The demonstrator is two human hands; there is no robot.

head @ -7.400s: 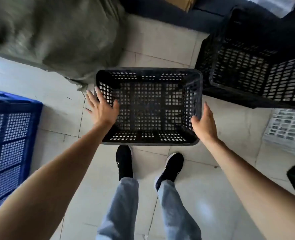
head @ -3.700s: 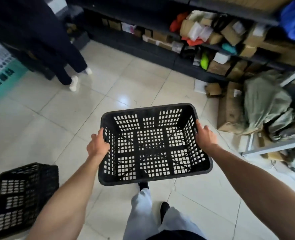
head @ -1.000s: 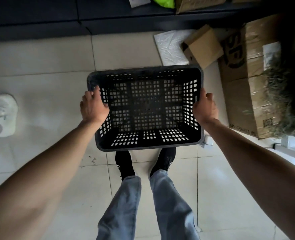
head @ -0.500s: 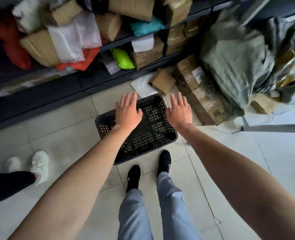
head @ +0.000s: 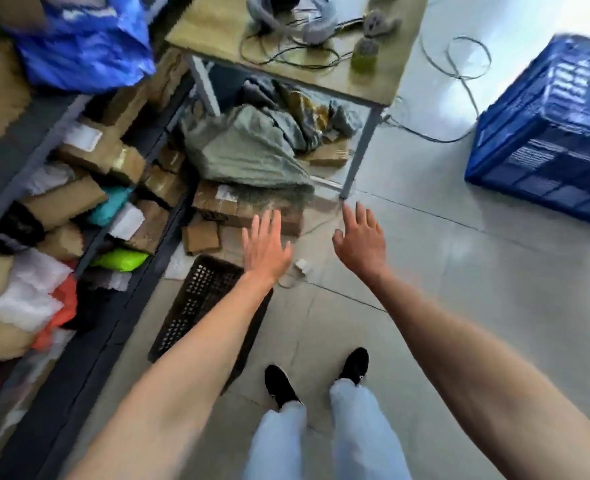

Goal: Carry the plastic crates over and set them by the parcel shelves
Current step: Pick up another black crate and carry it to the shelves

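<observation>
Black plastic crate sits on the floor tiles right beside the parcel shelves, its long side running along the shelf base, and your left forearm covers part of it. Both your hands are off it: your left hand and right hand hang above the floor with the fingers spread wide and nothing in them.

Judging by the open lattice walls and floor, you can expect this crate to be light and empty, stiff enough to keep its shape, and not fragile. The mesh gives little to slip on, so bare hands should hold it well. If you need to shift it closer, take it by the rim on the two short ends, one hand on each, so it stays level.

Your next load looks to be the blue plastic crate, well apart on the far right, past the bench with its cables. It appears larger and deeper, so probably heavier; take it by opposite rims with both hands. Mind the loose cable trailing on the floor near it.
</observation>
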